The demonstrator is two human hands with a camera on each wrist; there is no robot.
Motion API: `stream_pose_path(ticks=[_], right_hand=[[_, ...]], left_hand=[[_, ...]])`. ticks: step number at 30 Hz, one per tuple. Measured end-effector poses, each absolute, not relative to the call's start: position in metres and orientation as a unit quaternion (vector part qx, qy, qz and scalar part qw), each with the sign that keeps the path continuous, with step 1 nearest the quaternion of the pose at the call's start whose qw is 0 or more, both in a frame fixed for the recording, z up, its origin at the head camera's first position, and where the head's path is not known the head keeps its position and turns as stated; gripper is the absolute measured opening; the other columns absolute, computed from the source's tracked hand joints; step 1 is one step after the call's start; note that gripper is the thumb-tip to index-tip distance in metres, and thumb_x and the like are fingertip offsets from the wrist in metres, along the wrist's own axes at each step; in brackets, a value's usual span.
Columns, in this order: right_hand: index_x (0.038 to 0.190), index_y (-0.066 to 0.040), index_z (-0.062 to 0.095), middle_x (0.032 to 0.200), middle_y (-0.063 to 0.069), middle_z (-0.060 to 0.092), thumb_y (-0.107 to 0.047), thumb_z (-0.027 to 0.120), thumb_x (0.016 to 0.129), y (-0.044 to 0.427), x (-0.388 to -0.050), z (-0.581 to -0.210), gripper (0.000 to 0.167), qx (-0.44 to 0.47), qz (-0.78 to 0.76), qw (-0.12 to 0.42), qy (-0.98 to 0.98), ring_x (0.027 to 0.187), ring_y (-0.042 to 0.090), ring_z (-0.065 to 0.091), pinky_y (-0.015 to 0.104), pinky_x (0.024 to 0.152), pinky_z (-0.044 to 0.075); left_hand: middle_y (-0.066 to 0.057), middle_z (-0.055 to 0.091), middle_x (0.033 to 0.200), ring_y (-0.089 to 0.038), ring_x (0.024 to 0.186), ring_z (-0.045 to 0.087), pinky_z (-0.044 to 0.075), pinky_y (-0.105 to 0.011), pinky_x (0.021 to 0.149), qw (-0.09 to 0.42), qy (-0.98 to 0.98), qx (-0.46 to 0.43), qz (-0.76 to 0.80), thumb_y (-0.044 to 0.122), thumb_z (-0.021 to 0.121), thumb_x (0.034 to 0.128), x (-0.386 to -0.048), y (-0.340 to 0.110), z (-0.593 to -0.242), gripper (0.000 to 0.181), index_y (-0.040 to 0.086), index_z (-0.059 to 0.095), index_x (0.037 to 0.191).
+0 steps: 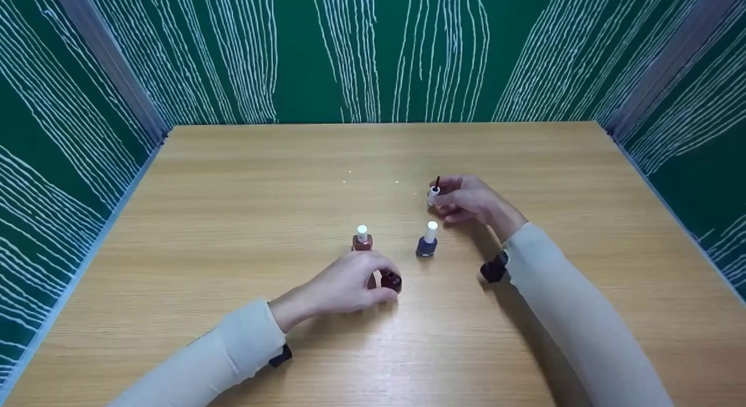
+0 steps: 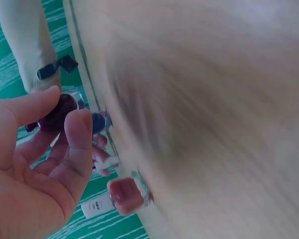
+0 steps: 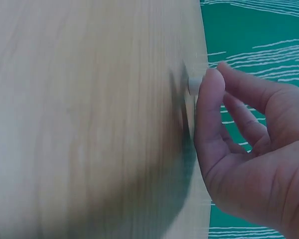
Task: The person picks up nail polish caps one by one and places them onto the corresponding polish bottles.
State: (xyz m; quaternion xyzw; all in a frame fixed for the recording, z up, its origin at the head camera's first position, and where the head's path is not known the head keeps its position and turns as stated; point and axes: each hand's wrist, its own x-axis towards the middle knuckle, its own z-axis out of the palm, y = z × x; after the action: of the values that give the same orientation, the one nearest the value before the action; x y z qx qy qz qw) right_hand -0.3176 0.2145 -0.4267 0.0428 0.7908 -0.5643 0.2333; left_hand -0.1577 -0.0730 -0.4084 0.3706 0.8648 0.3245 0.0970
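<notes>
My left hand (image 1: 349, 283) grips a dark red nail polish bottle (image 1: 391, 280) between thumb and fingers. The bottle has no cap on, and its open neck shows in the head view. In my right hand (image 1: 471, 202), farther back on the right, the fingertips pinch a white nail polish cap (image 1: 432, 198) with its dark brush (image 1: 437, 182) pointing up. Only the cap's end (image 3: 193, 85) shows in the right wrist view. A capped reddish-brown polish bottle (image 1: 362, 242) stands just behind my left hand. Between the hands stands a capped dark blue polish bottle (image 1: 426, 245).
All of this is on a wooden table (image 1: 233, 220). Small pale specks (image 1: 397, 182) lie on it beyond the bottles. Green walls (image 1: 303, 57) with white wavy lines enclose the back and sides. Each wrist wears a black strapped device (image 1: 494, 267).
</notes>
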Motion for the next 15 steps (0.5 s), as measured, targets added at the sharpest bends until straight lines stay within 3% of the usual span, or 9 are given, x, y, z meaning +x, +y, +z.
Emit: stream_pose_path(ticks=[9,15], right_hand=[[0.128,-0.006,0.064,0.1,0.009,0.064,-0.011,0.075,0.093,0.2079,-0.3171,-0.4298,0.037,0.029,-0.552,0.227,0.802,0.083,0.019,0.063,0.033,0.07,0.06],[0.127,-0.005,0.064,0.098,0.009,0.066,-0.01,0.075,0.093,0.2064,-0.3163,-0.4314,0.036,0.023,-0.555,0.227,0.8,0.079,0.018,0.063,0.032,0.069,0.06]], left_hand=[[0.002,0.071,0.109,-0.009,0.1,0.062,0.05,-0.027,0.087,0.112,0.869,0.362,0.317,0.022,0.077,0.0916,-0.1553,-0.0727,-0.4058,0.028,0.009,0.072,0.116],[0.002,0.071,0.108,-0.01,0.1,0.062,0.05,-0.027,0.088,0.116,0.87,0.361,0.316,0.022,0.078,0.0914,-0.1555,-0.0716,-0.4049,0.028,0.009,0.072,0.116]])
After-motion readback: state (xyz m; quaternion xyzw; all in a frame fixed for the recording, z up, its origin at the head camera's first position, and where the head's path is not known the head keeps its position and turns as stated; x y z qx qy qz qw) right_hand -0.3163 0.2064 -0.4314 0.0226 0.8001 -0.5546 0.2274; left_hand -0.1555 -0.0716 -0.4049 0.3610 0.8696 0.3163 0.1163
